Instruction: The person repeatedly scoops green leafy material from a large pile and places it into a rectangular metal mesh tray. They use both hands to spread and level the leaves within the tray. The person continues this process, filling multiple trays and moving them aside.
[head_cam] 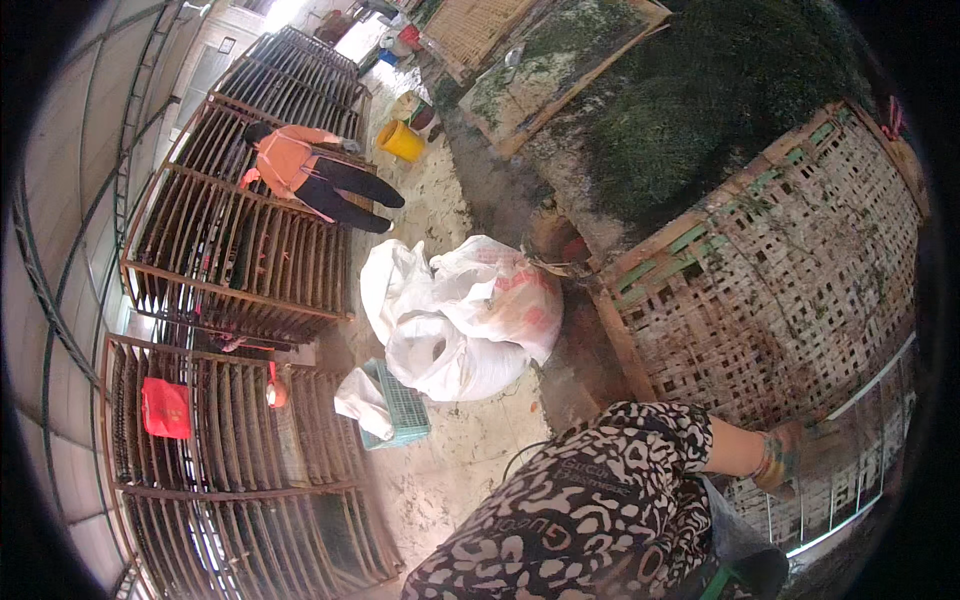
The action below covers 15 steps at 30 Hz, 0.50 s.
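Note:
A patterned short sleeve (660, 439) and a bare forearm reach rightward from the bottom of the view. At their end my right hand (778, 459) wears a multicoloured work glove. It is blurred, over the lower part of a wide woven bamboo tray (765, 300), beside a pale frame (874, 499) with thin white bars. Whether the fingers grip anything cannot be made out. Pale dirt and dark scraps cover the tray's open weave. A translucent grey sheet (731, 517) hangs below the shirt hem. My left hand is out of view.
White woven sacks (487, 300) and a teal plastic crate (405, 409) stand on the floor. Racks (240, 240) of stacked trays line the left; a person (292, 165) in an orange top stands there. Dark green plant matter (660, 112) covers the upper right. A yellow bucket (402, 140) stands beyond.

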### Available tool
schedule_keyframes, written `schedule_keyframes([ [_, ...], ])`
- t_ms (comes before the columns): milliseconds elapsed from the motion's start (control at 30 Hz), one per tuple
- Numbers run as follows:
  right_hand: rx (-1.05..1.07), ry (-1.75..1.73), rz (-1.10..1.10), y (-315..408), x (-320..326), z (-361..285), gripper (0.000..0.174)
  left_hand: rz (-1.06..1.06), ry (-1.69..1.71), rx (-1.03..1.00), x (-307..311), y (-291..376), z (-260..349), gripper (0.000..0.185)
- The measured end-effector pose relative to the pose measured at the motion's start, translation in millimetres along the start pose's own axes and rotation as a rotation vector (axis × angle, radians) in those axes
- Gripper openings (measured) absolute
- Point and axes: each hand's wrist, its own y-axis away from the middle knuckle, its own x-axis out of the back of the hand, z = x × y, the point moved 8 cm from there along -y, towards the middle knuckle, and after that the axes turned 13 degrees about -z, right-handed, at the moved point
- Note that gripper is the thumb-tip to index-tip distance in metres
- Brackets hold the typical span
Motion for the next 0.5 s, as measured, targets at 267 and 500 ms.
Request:
schedule_keyframes([
  [267,0.15,0.08,-0.01,2.3,-30.5,-7.2,0.066,-0.016,0.14,-0.146,-47.4,44.3,-4.2,0.089],
  [500,0.131,-0.094,-0.027,-3.1,-56.0,5.4,0.069,0.038,0.47,-0.017,-55.6,63.7,-21.4,0.089],
])
